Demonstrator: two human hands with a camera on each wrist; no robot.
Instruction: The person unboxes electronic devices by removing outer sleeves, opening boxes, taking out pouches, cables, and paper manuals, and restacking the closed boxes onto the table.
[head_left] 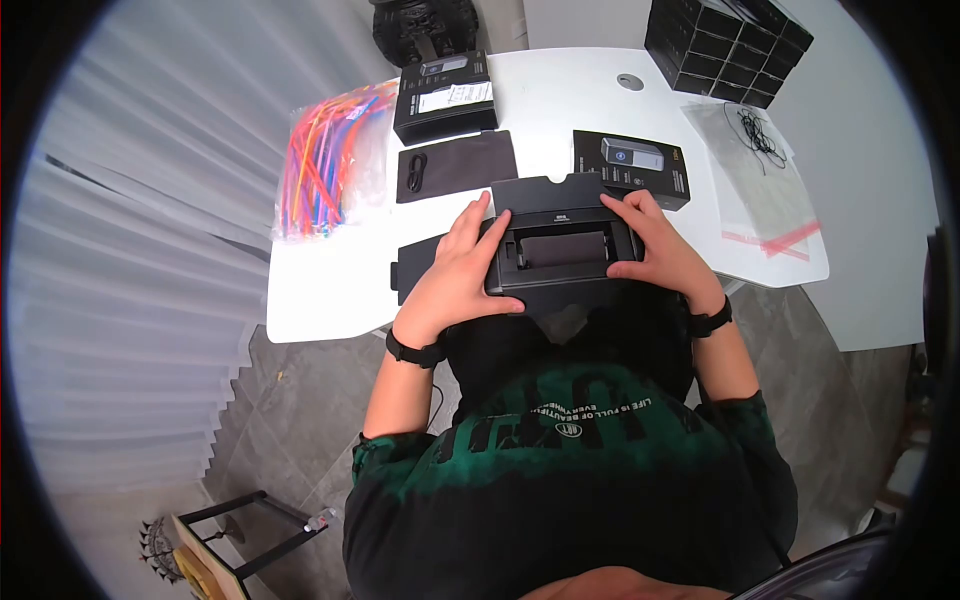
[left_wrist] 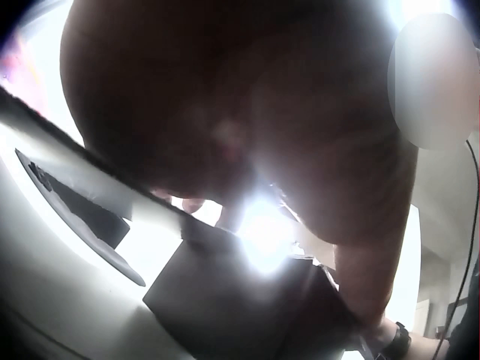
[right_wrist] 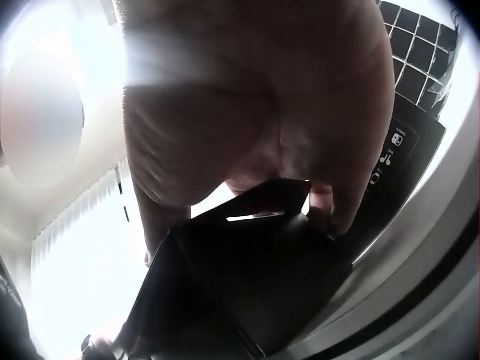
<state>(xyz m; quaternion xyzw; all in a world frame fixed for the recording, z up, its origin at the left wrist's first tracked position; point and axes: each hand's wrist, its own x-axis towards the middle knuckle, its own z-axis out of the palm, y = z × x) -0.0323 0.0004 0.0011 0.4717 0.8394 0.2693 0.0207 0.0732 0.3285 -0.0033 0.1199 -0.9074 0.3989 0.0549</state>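
At the table's near edge, an opened black box [head_left: 570, 296] is held between both hands, its back flap [head_left: 545, 198] raised. Inside it, a dark grey, cloth-like piece [head_left: 565, 249] sits in the recess of a black insert. My left hand [head_left: 452, 278] grips the box's left side, fingers toward the back and thumb along the front. On the other side, my right hand [head_left: 665, 252] holds the right end, its fingers at the back corner and thumb by the recess. The wrist views show the box's dark outside [left_wrist: 232, 307] below the left palm and its dark panels [right_wrist: 232, 277] under the right.
Behind the hands lie a dark pouch [head_left: 470, 165] with a coiled black cable [head_left: 416, 172] and a printed box [head_left: 645, 160]. Another printed box [head_left: 445, 115], a bag of colourful strips [head_left: 325, 165], stacked black boxes [head_left: 725, 50] and a clear bag [head_left: 755, 195] surround them on the white table [head_left: 560, 85].
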